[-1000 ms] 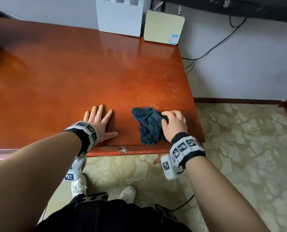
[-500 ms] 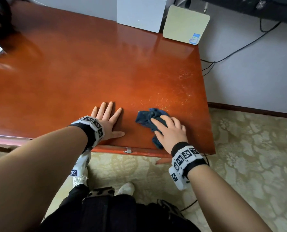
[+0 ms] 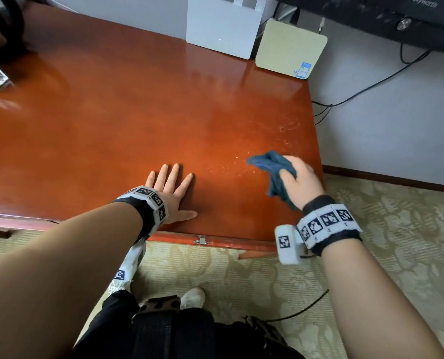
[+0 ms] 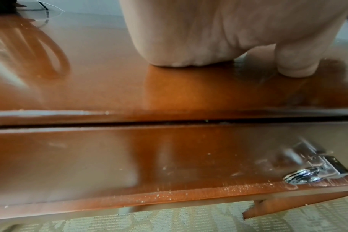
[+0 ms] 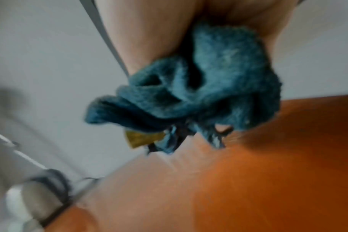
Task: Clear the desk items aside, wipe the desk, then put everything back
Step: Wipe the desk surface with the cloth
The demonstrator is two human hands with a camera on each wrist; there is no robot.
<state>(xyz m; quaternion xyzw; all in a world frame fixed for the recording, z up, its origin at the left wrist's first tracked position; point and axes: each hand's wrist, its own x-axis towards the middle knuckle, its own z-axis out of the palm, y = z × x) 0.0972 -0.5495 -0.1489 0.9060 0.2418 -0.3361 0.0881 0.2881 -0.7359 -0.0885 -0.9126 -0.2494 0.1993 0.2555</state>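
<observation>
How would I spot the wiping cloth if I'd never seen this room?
Find the reddish wooden desk and follow its front edge to the right corner. There the right hand grips the cloth: crumpled, dark blue, the only soft thing there, unlike the pale boxes at the back.

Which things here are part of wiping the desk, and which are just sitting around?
In the job:
- blue cloth, bunched in the right hand
- desk, with specks near the cloth
- left hand, flat on the desk

Lying about:
- white box at the back
- cream box beside it
- black cables along the wall
</observation>
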